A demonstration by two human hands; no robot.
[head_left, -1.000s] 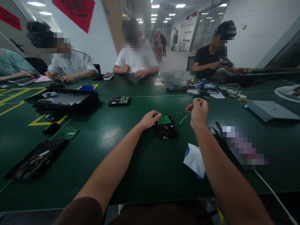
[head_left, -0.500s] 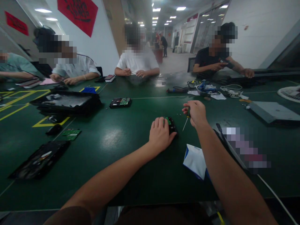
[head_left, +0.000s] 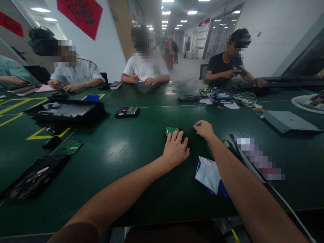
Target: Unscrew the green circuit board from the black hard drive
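Hard drive [head_left: 171,130]: lying flat on the dark green surface [head_left: 141,195], pretty much dead ahead, green circuit board [head_left: 170,131] facing up, lower part hidden under a hand.
Feel of it: I'd guess dense for its size, stiff, kinda slick on the black parts; that board looks like the fragile bit.
Where to grab: by the long sides, imo, keeping pressure off the board.
Left hand [head_left: 175,146]: fingers spread loose across the drive, touching it, not clenched as far as I can see.
Right hand [head_left: 204,129]: just right of the drive, fingers curled round what looks like a screwdriver [head_left: 199,124], tips next to tiny screw-like bits [head_left: 191,125].
Near edge [head_left: 152,220]: well apart from the drive, so no drop-off worry.
Elbow room: decent leftward, up to the second drive [head_left: 127,111] and loose circuit board [head_left: 72,147]; tighter rightward, with a white-and-blue packet [head_left: 209,174] by the forearm [head_left: 239,175] and a grey metal box [head_left: 288,121] further out.
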